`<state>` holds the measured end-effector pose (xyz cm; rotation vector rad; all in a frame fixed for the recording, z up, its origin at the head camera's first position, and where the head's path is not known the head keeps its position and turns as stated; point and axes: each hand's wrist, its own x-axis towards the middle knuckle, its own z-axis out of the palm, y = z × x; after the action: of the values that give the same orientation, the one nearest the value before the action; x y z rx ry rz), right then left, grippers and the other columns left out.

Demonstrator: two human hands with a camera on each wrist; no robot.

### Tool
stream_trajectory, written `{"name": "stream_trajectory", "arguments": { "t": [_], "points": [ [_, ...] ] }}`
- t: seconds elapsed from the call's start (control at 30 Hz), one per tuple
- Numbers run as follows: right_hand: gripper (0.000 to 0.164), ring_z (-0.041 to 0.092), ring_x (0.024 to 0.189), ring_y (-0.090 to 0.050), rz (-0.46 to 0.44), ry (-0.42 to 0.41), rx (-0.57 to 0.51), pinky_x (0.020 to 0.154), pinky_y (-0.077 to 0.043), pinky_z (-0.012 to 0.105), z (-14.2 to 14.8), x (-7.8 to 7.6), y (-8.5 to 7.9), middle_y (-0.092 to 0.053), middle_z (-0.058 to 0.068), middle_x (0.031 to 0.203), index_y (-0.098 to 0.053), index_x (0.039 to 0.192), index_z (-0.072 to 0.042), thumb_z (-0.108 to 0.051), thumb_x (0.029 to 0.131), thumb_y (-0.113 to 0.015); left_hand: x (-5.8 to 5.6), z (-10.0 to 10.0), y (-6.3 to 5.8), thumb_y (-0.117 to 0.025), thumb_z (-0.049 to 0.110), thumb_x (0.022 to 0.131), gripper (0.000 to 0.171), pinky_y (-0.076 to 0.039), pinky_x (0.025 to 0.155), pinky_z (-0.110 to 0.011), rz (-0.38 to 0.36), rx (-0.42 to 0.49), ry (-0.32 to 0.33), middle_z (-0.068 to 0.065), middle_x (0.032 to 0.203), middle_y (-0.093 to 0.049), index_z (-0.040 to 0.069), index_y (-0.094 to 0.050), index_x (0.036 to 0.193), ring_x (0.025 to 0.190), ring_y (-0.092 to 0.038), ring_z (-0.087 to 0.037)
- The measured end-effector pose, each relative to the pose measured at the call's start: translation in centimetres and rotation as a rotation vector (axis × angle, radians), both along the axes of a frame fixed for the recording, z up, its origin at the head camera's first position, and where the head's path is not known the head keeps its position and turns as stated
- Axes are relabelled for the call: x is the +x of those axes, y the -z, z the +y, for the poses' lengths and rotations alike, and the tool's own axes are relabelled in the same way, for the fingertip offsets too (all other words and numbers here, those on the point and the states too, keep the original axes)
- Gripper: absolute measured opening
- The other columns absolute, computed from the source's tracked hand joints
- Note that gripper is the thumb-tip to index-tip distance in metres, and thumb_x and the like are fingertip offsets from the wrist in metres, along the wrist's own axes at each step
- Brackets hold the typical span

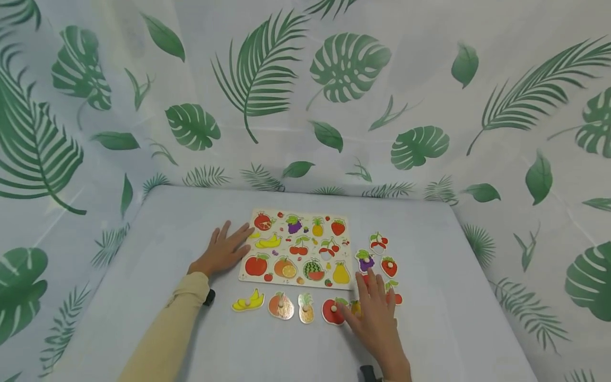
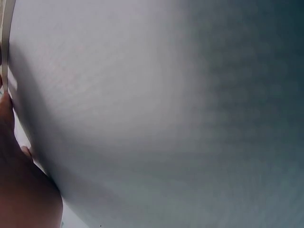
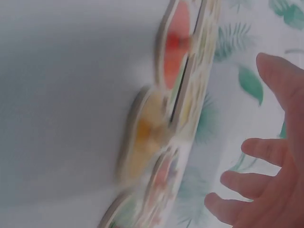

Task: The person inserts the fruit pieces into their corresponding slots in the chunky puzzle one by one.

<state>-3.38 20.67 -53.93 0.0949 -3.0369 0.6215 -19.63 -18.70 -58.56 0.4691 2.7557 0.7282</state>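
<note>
A wooden fruit puzzle board (image 1: pixel 295 281), printed with colourful fruit, lies flat on the table. My left hand (image 1: pixel 224 249) rests at the board's left edge with fingers spread; only part of that hand (image 2: pixel 31 194) shows in the left wrist view. My right hand (image 1: pixel 377 318) hovers over the pieces right of the board, fingers extended. Beneath it are a red apple piece (image 1: pixel 331 312) with a peg and a partly hidden yellow pear piece (image 1: pixel 355 307). In the right wrist view, the apple piece (image 3: pixel 176 57) and pear piece (image 3: pixel 142 142) stand apart from the fingers.
Knobbed banana (image 1: pixel 248 302), orange (image 1: pixel 280 306) and pineapple (image 1: pixel 306 309) pieces lie in front of the board. Grape (image 1: pixel 365 261), strawberry (image 1: pixel 389 267) and other fruit pieces lie to its right. A leaf-patterned curtain (image 1: pixel 286 148) surrounds the pale table (image 1: pixel 439 318).
</note>
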Motion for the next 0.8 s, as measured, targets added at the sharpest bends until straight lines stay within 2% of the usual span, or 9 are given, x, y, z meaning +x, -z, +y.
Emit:
{"name": "stream_trajectory", "arguments": {
  "t": [0.2, 0.47, 0.6, 0.8],
  "points": [
    [0.077, 0.049, 0.153, -0.033, 0.1, -0.153, 0.019, 0.121, -0.022, 0.073, -3.2, -1.1, -0.5, -0.045, 0.027, 0.161, -0.055, 0.153, -0.001, -0.042, 0.094, -0.082, -0.2, -0.2, 0.0, -0.05, 0.046, 0.112, 0.067, 0.008, 0.126, -0.065, -0.01, -0.003, -0.004, -0.008, 0.177, -0.022, 0.02, -0.032, 0.17, 0.162, 0.007, -0.047],
    [0.062, 0.043, 0.141, -0.05, 0.219, -0.43, 0.033, 0.115, -0.038, 0.066, -9.0, -2.3, -0.5, -0.059, 0.021, 0.149, -0.062, 0.145, -0.005, -0.037, 0.096, -0.082, -0.4, -0.1, 0.0, -0.049, 0.045, 0.113, 0.065, 0.009, 0.126, -0.064, -0.013, -0.02, 0.003, -0.007, 0.178, -0.021, 0.02, -0.032, 0.171, 0.162, 0.009, -0.046],
    [0.061, 0.038, 0.14, -0.051, 0.229, -0.551, 0.08, 0.114, -0.042, 0.062, -11.8, -3.0, -0.3, -0.06, 0.016, 0.149, -0.063, 0.146, -0.009, -0.041, 0.097, -0.081, -0.3, 0.0, -0.3, -0.047, 0.047, 0.113, 0.065, 0.008, 0.126, -0.064, -0.018, -0.022, 0.004, -0.006, 0.178, -0.021, 0.02, -0.032, 0.171, 0.162, 0.009, -0.045],
    [0.058, 0.027, 0.134, -0.053, 0.192, -0.644, 0.154, 0.114, -0.043, 0.051, -15.1, -3.7, 0.0, -0.064, 0.006, 0.14, -0.064, 0.147, -0.014, -0.043, 0.099, -0.079, -0.3, -0.1, -0.4, -0.047, 0.046, 0.114, 0.065, 0.009, 0.126, -0.064, -0.019, -0.04, 0.002, -0.006, 0.178, -0.02, 0.02, -0.031, 0.171, 0.162, 0.009, -0.045]
  ]
}}
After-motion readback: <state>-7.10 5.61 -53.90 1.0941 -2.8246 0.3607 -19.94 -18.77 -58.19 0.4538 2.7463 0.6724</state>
